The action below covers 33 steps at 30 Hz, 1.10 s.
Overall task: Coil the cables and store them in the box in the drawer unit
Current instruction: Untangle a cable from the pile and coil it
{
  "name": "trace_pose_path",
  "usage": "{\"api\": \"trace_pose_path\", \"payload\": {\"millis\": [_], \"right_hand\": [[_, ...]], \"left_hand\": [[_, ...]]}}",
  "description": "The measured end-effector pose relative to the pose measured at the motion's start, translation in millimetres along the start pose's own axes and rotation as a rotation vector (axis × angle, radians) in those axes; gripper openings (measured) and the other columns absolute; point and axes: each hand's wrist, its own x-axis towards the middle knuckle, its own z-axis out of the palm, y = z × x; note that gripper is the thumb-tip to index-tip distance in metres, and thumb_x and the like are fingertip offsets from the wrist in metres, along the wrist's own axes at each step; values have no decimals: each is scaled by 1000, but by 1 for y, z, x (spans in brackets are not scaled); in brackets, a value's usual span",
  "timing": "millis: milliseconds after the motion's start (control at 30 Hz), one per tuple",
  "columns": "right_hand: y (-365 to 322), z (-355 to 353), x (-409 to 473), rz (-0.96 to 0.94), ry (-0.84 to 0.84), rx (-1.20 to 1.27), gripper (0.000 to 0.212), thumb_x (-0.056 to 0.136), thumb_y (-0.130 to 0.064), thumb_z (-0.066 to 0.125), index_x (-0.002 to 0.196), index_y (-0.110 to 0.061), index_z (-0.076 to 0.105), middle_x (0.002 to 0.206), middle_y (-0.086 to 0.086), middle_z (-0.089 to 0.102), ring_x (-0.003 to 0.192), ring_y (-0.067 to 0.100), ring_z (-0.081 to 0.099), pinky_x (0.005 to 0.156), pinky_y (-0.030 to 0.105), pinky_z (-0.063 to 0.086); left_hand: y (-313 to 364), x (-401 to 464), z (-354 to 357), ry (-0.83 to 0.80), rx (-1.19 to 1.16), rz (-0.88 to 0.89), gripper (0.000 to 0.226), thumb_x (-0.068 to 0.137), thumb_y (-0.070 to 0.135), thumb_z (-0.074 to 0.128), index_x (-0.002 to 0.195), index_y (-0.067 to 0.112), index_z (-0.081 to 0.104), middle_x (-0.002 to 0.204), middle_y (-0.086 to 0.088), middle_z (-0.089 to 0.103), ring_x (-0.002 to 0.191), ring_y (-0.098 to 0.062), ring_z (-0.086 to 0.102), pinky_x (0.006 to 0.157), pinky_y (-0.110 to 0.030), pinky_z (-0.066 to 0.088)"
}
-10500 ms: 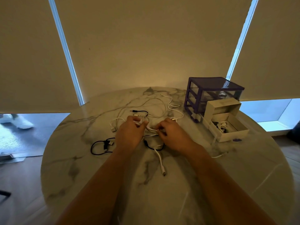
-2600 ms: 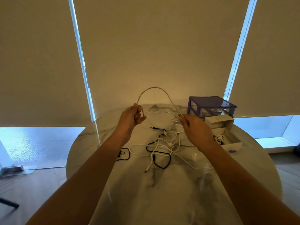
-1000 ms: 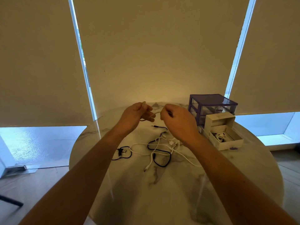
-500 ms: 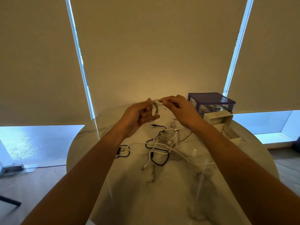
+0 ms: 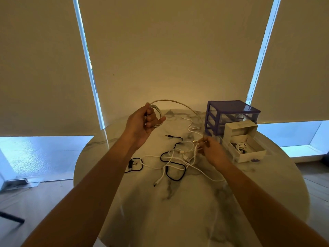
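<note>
**Half-wound cable held over a tangle on the counter**

The round marble counter carries a knot of loose leads at its centre: white cables looped over and under a black cable, with a short black audio lead at about 12 o'clock of the knot and a small black coil with adapters at its 9 o'clock. At 2 o'clock of the tangle stands the purple drawer unit; just in front of it, touching or nearly so, sits the open white box with a coiled white cable already inside. Closed roller blinds fill the background.

The left hand is raised above the counter at 11 o'clock of the tangle, its grip curled round several loops of a beige cable. From there the free length arcs up and over toward 3 o'clock — down to the right hand, which hovers at the tangle's right edge, just left of the box. That grip looks pinched on the cable's far end, though the fingertips blur into the white leads beneath — the loose cables crowd directly under it.
</note>
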Motion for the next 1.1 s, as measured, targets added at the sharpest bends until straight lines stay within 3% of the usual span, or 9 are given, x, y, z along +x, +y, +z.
{"api": "trace_pose_path", "payload": {"millis": [100, 233, 367, 567, 700, 833, 900, 1000, 1100], "right_hand": [[-10, -5, 3, -60, 141, -54, 11, 100, -18, 45, 101, -18, 56, 94, 7, 66, 86, 23, 63, 81, 42, 53], [-31, -13, -2, -134, 299, -39, 22, 99, -20, 47, 117, -15, 57, 101, 2, 62, 79, 12, 56, 68, 26, 44], [-49, -12, -4, -64, 86, 62, 40, 90, -13, 56, 130, -15, 50, 103, 4, 62, 74, 8, 56, 59, 19, 41], [-60, -7, -8, -15, -35, -48, 46, 90, -39, 60, 128, -15, 51, 121, 5, 59, 105, 22, 59, 89, 38, 49], [-68, -8, -13, -64, -24, -302, 63, 97, -53, 37, 109, 4, 63, 94, 21, 64, 78, 24, 56, 87, 50, 49], [-69, -9, -17, -67, -80, -380, 48, 98, -44, 40, 79, -12, 70, 85, 8, 67, 80, 26, 62, 83, 46, 54], [-67, -5, -16, -124, -111, -357, 35, 98, -30, 45, 102, -6, 71, 101, 15, 69, 87, 31, 65, 80, 44, 52], [-71, -1, -21, -199, -145, -133, 43, 101, -25, 41, 143, -21, 42, 123, 7, 60, 83, 22, 66, 71, 29, 53], [-82, 6, -33, -306, -178, 37, 41, 101, -37, 40, 142, -35, 39, 110, 0, 62, 71, 19, 67, 63, 26, 56]], "left_hand": [[-2, 0, 2, 7, 4, -2, 38, 103, 25, 38, 67, 14, 42, 50, 4, 28, 40, -8, 23, 89, -36, 55], [0, 1, 4, -24, -33, 4, 37, 103, 25, 38, 67, 14, 41, 50, 4, 28, 41, -8, 23, 93, -37, 53], [6, 1, 7, -56, -88, 8, 37, 102, 25, 39, 66, 15, 39, 49, 4, 27, 39, -8, 22, 89, -37, 55], [14, -3, 5, -126, -143, -58, 43, 99, 25, 39, 57, 17, 41, 45, 6, 27, 33, -6, 21, 77, -33, 57], [18, -6, 2, -137, -151, -98, 44, 98, 24, 38, 55, 17, 41, 44, 6, 27, 31, -5, 21, 78, -32, 58], [21, -8, 3, -145, -146, -117, 44, 98, 23, 38, 55, 18, 41, 44, 7, 27, 30, -6, 21, 79, -32, 58], [22, -8, 3, -162, -133, -137, 41, 96, 23, 41, 56, 18, 41, 45, 7, 27, 30, -5, 21, 79, -32, 58], [22, -9, 5, -204, -100, -179, 35, 93, 23, 45, 59, 17, 44, 46, 7, 29, 31, -5, 22, 78, -32, 58], [19, -11, 10, -222, -23, -207, 39, 98, 24, 40, 62, 15, 48, 48, 7, 29, 32, -5, 22, 78, -32, 58]]}}
